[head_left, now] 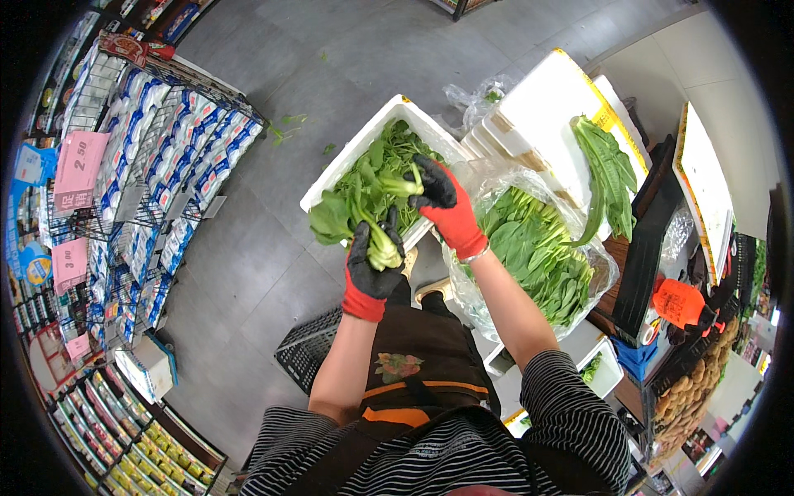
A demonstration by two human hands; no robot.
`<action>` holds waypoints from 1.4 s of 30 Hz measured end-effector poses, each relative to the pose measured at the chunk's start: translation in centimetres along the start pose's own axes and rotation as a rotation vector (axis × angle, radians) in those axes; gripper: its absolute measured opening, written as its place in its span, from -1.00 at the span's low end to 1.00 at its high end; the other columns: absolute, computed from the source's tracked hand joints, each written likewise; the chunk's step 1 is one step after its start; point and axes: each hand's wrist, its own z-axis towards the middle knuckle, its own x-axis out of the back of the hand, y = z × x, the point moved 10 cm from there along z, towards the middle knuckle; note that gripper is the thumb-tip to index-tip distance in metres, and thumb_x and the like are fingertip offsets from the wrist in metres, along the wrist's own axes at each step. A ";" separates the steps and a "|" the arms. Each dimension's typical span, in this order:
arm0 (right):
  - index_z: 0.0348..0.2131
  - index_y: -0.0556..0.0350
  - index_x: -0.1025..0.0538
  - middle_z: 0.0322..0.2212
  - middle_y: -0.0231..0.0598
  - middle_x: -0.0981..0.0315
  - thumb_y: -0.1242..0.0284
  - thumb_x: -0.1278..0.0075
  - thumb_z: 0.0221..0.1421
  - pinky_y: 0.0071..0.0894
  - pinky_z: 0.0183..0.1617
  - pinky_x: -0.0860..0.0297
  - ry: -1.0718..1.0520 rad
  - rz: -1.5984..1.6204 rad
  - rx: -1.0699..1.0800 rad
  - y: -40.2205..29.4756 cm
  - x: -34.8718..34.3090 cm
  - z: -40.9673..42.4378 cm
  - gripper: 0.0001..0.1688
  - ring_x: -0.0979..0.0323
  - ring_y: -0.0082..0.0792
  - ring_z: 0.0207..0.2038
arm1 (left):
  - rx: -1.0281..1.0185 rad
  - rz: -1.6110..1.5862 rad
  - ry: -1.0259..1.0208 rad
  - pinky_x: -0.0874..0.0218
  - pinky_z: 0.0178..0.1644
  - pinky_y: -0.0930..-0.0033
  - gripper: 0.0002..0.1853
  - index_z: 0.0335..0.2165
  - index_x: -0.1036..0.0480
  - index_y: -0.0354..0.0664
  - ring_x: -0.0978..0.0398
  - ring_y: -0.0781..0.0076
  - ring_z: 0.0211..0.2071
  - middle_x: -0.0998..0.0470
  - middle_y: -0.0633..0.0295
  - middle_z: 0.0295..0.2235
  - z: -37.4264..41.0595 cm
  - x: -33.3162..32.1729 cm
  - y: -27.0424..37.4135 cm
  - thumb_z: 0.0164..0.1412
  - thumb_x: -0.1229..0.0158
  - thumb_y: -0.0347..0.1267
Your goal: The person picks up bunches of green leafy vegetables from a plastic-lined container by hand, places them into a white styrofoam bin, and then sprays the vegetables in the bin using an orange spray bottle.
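Note:
Both hands wear red gloves with black coated palms and fingers. My left hand grips a bunch of bok choy by its pale base, its leaves pointing up and left. To the right and a little higher, my right hand has its fingers around the pale stem of another leafy green. Beneath both hands stands a white foam box with leafy greens inside. A clear plastic bag full of leafy greens lies right of my right forearm.
Stacked white foam boxes carry a long leafy vegetable. A black plastic crate is by my left forearm, and an orange spray bottle stands at right. Wire shelves of packaged goods line the left. Leaf scraps lie on the floor.

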 end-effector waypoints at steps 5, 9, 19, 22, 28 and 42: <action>0.01 0.10 -0.35 -0.12 -0.13 -0.40 0.63 -0.09 -0.26 -0.33 0.01 -0.30 -0.096 -0.515 0.132 -2.9 -1.4 -3.0 -0.28 -0.38 -0.16 -0.07 | 0.027 0.054 -0.025 -0.40 -0.26 0.40 -0.79 -0.25 -0.42 -0.11 -0.51 0.39 -0.36 -0.54 0.26 -0.36 1.7 -0.2 -0.8 0.17 -0.07 -0.27; -0.06 0.03 -0.40 -0.21 -0.16 -0.41 0.58 -0.11 -0.30 -0.22 -0.04 -0.33 -0.209 -0.818 0.321 -3.9 -2.7 -4.7 -0.34 -0.37 -0.01 -0.14 | 0.014 0.288 0.048 -0.41 -0.27 0.29 -0.66 -0.18 -0.39 -0.20 -0.51 0.32 -0.35 -0.53 0.15 -0.34 1.9 1.9 -1.0 0.22 0.03 -0.17; -0.15 0.01 -0.44 -0.27 -0.24 -0.45 0.54 -0.15 -0.29 -0.23 -0.08 -0.36 -0.100 -0.832 0.469 -4.6 -5.4 -8.2 -0.44 -0.37 -0.06 -0.10 | -0.023 0.243 -0.069 -0.33 -0.14 0.17 -0.61 -0.08 -0.33 -0.20 -0.45 0.22 -0.22 -0.48 0.12 -0.21 -0.1 2.4 -0.3 0.22 0.08 -0.18; -0.14 0.10 -0.42 -0.24 -0.12 -0.44 0.58 -0.15 -0.26 -0.25 -0.11 -0.38 0.067 -0.673 0.362 -3.2 -4.2 -8.9 -0.44 -0.41 -0.02 -0.17 | -0.048 0.284 -0.183 -0.30 -0.11 0.19 -0.60 -0.08 -0.32 -0.22 -0.45 0.24 -0.22 -0.47 0.12 -0.21 -0.6 0.6 -0.5 0.22 0.08 -0.19; -0.08 0.27 -0.32 -0.20 -0.13 -0.44 0.67 -0.03 -0.11 -0.45 -0.12 -0.35 0.278 -0.140 0.012 -0.2 -3.2 -9.7 -0.49 -0.45 -0.34 -0.18 | -0.062 0.208 -0.156 -0.21 0.00 0.12 -0.62 -0.11 -0.36 -0.16 -0.40 0.17 -0.13 -0.47 0.14 -0.17 -0.1 2.6 0.1 0.18 0.05 -0.18; -0.11 0.24 -0.37 -0.27 -0.16 -0.46 0.40 -0.18 -0.15 -0.46 -0.10 -0.33 0.221 -0.302 -0.235 1.1 -0.7 -6.3 -0.42 -0.43 -0.41 -0.23 | 0.011 -0.068 -0.491 -0.31 -0.11 0.11 -0.45 -0.04 -0.27 -0.23 -0.42 0.16 -0.15 -0.42 0.16 -0.16 -0.3 0.5 1.3 0.04 -0.14 -0.17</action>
